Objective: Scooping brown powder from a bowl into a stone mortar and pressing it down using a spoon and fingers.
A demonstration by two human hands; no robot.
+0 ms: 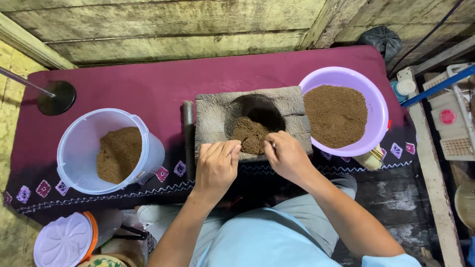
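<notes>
Nearest, both hands meet at the near rim of the wooden block (252, 121): the left hand (216, 165) curled with fingertips on the edge, the right hand (286, 155) pinched, seemingly on a thin tool I cannot make out. The work looks to be handling the brown powder (250, 134) heaped in the block's round hollow. Beyond, on the maroon cloth (163, 86), a clear bucket (81, 148) stands left and a purple bowl (368, 94) right, both holding the same powder.

Patterned bowl (101, 261) — cut off below
</notes>
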